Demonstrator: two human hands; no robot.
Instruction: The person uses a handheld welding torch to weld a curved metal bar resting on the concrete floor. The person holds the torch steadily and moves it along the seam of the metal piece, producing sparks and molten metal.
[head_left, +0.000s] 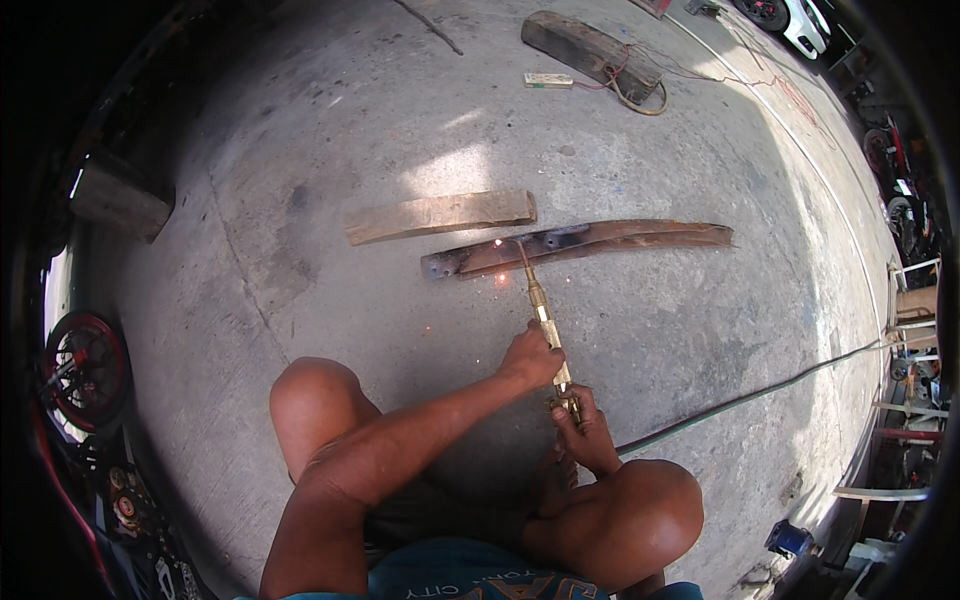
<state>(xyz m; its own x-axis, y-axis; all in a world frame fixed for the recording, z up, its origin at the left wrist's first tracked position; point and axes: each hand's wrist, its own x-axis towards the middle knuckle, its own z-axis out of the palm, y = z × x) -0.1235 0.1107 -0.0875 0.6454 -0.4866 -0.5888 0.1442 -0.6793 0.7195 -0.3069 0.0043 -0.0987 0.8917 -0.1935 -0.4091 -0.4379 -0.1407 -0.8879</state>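
A brass gas torch [544, 315] slants away from me in both hands. My left hand [533, 357] is closed around the middle of its body. Nearer to me, my right hand [588, 432] is wrapped about its rear end by the valves. The torch's tip touches or nearly touches a long rusty steel bar [640, 236] lying on the floor, where a bright glowing spot shows. Orange sparks [502, 279] fly just below it. Dark, heat-marked patches run along the bar's left half. Beyond the bar lies a wooden block [440, 213], apart from it.
A green hose [740, 400] runs right from near my right knee across the concrete floor [330, 270]. Farther off are a timber beam [585, 48] with cables and a small pale box [548, 80]. A motorcycle wheel [85, 370] stands at left, a blue object [790, 540] at lower right.
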